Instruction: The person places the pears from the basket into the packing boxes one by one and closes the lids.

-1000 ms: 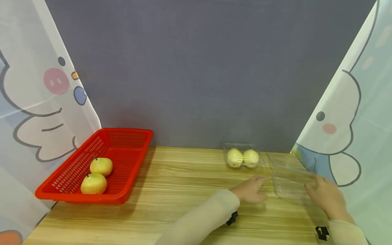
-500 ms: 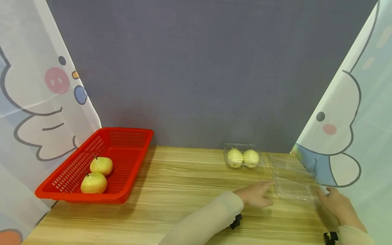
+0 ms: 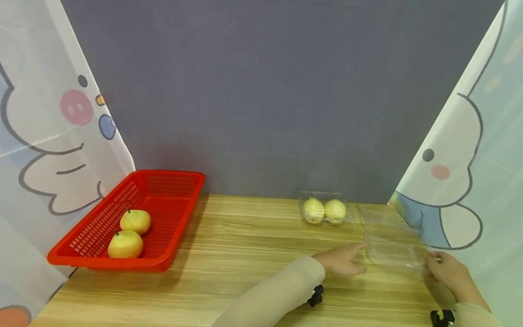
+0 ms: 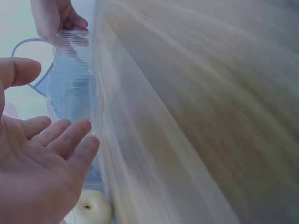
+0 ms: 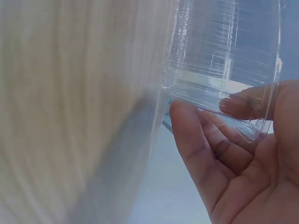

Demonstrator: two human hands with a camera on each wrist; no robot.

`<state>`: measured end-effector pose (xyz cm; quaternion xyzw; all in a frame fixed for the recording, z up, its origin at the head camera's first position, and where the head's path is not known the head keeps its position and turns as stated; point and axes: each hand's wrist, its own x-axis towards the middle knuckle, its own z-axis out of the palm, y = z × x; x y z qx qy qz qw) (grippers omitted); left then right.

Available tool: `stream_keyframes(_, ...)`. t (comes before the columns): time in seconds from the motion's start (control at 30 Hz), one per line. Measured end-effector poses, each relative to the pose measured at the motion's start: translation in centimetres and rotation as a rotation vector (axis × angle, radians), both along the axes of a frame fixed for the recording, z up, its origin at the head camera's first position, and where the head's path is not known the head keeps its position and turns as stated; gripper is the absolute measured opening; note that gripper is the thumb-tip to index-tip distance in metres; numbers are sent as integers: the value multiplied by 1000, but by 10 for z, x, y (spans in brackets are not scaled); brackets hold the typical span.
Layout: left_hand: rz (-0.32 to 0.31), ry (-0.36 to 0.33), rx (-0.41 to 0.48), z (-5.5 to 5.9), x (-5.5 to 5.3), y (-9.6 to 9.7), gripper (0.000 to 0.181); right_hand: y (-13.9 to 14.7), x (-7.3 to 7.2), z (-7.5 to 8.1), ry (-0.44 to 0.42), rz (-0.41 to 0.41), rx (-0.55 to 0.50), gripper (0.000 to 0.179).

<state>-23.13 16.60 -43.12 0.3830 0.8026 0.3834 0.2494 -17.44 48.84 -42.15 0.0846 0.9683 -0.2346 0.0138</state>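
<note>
A clear plastic clamshell box [image 3: 394, 252] lies with its lid [image 3: 386, 215] folded back on the right part of the table. At its right end, my right hand [image 3: 451, 274] pinches the wall. The right wrist view shows the thumb [image 5: 240, 105] inside the box wall and the other fingers outside it. My left hand [image 3: 341, 260] is by the box's left end, fingers extended toward it. In the left wrist view the left palm and fingers [image 4: 70, 140] are spread, with nothing held.
Behind and left of the open box stands another clear box with two yellow pears [image 3: 335, 211]. A red perforated basket [image 3: 163, 259] at the left holds two more pears [image 3: 125, 244]. A grey backdrop [image 3: 261, 100] and printed side curtains [image 3: 449, 181] border the wooden table [image 3: 245, 236].
My right hand has shifted right and nearer, from over the box to its right end, and now pinches the wall there. The left hand has slid slightly right.
</note>
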Motion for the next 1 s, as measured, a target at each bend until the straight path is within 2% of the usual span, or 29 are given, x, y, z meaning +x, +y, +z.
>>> stream_keyframes(0.13,25,-105,66,1,0,-1,66,-2,2,1,52,3,4,54)
stream_keyframes(0.23,35,-150,92,1,0,-1,63,-4,3,3,50,-1,-12,53)
stream_keyframes(0.5,53,-151,136,-1,-3,0,58,-9,7,10,24,10,-48,53)
stream_keyframes(0.7,91,-171,151,1,0,-3,56,-12,8,12,74,15,-34,52)
stream_keyframes(1.0,158,-177,238,7,0,-3,47,-12,8,12,120,-16,-47,53)
